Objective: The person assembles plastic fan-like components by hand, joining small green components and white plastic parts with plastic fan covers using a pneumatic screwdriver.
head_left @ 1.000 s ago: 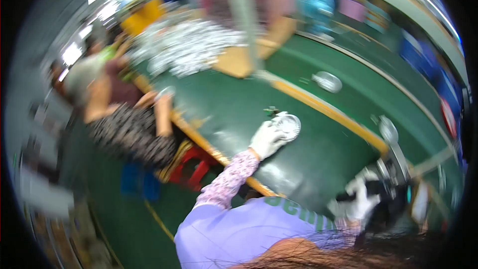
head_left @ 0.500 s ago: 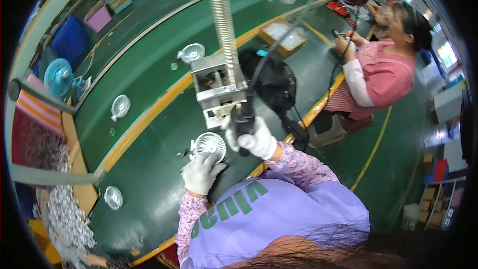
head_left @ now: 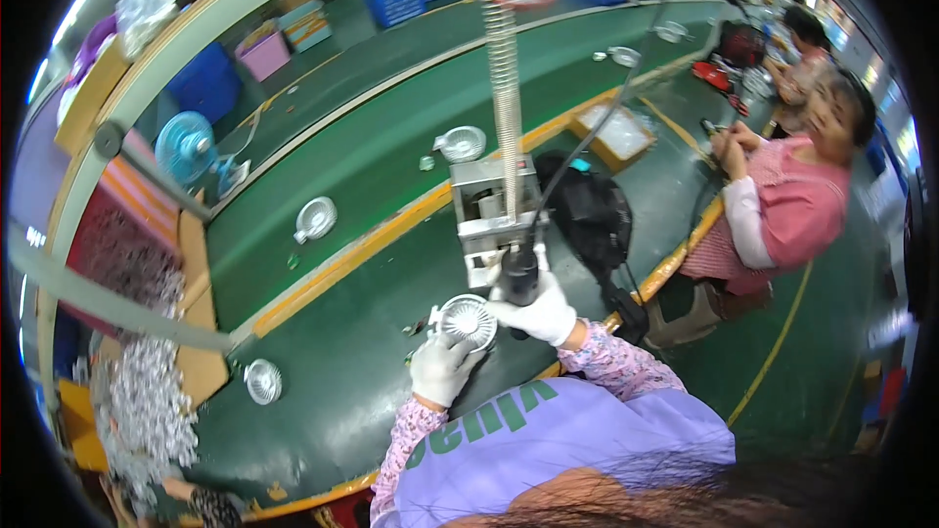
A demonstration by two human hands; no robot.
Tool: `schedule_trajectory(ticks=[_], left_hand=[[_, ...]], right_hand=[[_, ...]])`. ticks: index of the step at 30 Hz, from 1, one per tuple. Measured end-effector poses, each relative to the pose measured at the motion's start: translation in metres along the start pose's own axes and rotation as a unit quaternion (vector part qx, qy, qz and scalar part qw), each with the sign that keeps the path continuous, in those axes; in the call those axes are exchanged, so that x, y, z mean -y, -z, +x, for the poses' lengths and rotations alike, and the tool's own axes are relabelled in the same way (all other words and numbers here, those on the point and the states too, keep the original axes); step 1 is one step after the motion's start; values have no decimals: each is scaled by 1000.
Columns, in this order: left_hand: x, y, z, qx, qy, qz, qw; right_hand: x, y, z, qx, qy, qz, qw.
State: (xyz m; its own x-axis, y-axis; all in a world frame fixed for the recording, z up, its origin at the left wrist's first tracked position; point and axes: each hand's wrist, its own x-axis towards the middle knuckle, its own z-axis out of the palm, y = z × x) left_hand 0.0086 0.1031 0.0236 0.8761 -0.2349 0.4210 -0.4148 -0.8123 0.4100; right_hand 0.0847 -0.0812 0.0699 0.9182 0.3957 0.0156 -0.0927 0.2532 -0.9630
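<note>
My left hand, in a white glove, grips the lower edge of a small white fan with a round ribbed cage. The fan lies on the green work surface. In its own white glove, my right hand is closed around a black powered screwdriver, just right of the fan. The tool's lower end is hidden by the glove. Directly beyond stands a metal box-shaped feeder, with a coiled spring hanging down in front of it. Small dark bits lie left of the fan.
Other white fans sit on the green belt beyond the yellow edge; another fan lies at left. A black bag and a box of clear parts are at right, near a seated co-worker. Silvery packets are heaped at left.
The whole view has shifted, so the scene sits further right and lower. My right hand and the screwdriver have come slightly closer to the fan; the left hand stays at it.
</note>
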Motion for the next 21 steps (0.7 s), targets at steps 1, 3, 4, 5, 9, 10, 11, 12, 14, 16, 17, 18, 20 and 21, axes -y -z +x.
schedule_trajectory(ticks=[1, 3, 4, 5, 9, 10, 11, 12, 14, 16, 17, 18, 20, 21], left_hand=[[0, -1, 2, -26, -7, -17, 999], [1, -5, 7, -31, -7, -19, 999], [4, -8, 7, -25, -8, -21, 999], [3, -9, 10, -27, 0, -31, 999], [2, -7, 8, 32, 21, -19, 999], [1, -8, 8, 11, 14, -30, 999], [1, -8, 11, 9, 24, -28, 999], [0, -5, 10, 8, 29, -29, 999], [7, -9, 6, -10, 28, -39, 999], [9, -12, 1, 10, 38, -64, 997], [6, -11, 3, 22, 38, -72, 996], [3, -11, 6, 35, 41, -78, 996], [-2, -11, 13, 51, 38, -93, 994], [-5, -9, 18, 53, 30, -83, 995]], right_hand=[[-2, 0, 1, -7, -4, 12, 1000], [-7, 5, 5, -42, 40, 18, 998], [-4, 8, 5, -27, 34, 29, 999], [-12, 18, 5, -16, 49, 10, 999], [18, 3, -4, -38, 65, 5, 997], [20, 2, -6, -40, 68, 20, 997], [20, 5, -2, -45, 65, 4, 997], [14, 6, 0, -74, 58, -13, 995], [17, 5, 17, -51, 90, 0, 995], [32, 1, 23, -77, 93, -4, 993], [40, -1, 29, -83, 118, 4, 990], [41, 0, 30, -95, 163, 19, 982], [43, 5, 44, -123, 227, -21, 966], [43, 3, 50, -120, 246, -17, 962]])
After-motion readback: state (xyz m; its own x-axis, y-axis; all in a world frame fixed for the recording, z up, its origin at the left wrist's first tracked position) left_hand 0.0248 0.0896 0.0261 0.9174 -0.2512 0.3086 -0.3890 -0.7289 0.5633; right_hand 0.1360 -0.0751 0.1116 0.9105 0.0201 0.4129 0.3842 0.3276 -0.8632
